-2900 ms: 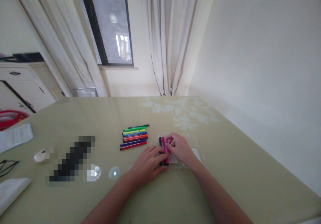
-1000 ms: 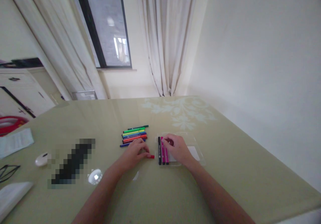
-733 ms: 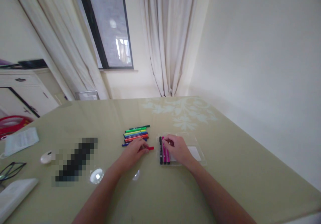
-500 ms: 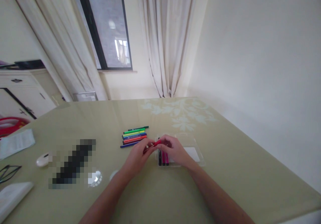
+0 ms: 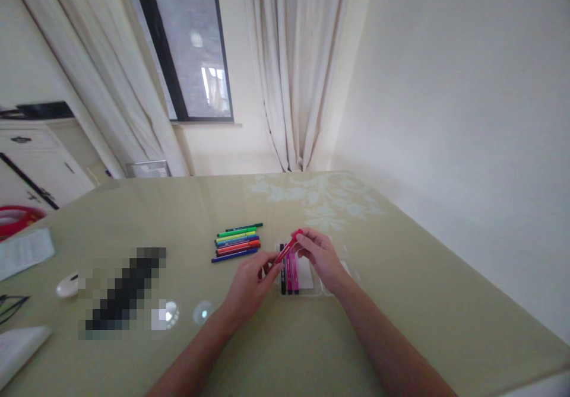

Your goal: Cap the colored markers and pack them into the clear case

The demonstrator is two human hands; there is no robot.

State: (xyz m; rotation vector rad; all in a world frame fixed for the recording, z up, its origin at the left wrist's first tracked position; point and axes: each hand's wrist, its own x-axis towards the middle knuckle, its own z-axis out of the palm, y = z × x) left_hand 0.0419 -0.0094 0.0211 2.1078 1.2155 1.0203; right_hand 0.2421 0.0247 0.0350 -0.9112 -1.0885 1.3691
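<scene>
While left hand (image 5: 249, 281) and right hand (image 5: 321, 259) grasp a red pen (image 5: 286, 250) in their fingers, three pens (image 5: 289, 275) lie in the case (image 5: 312, 294), loose pens (image 5: 237, 247) at its ten o'clock.

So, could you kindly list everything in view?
Slim plastic marker: 1, red, in both hands
Cased markers: 3, one black, two magenta, in case
Clear plastic case: 1, transparent, on table
Flat insert: at least 1, white, in case
Loose markers: several, mixed colours, left of case
Glossy table: 1, pale green, below
Rounded mouse: 1, white, table left
Pixelated object: 1, black, beside mouse
Thin glasses: 1, dark, left edge
Flat sheet: 1, pale, left edge
Flat slab: 1, white, lower left
Cabinet: 1, white, far left
Fabric curtains: 2, cream, beside window
Window: 1, dark frame, back wall
Left hand and right hand: 2, bare, on red marker
</scene>
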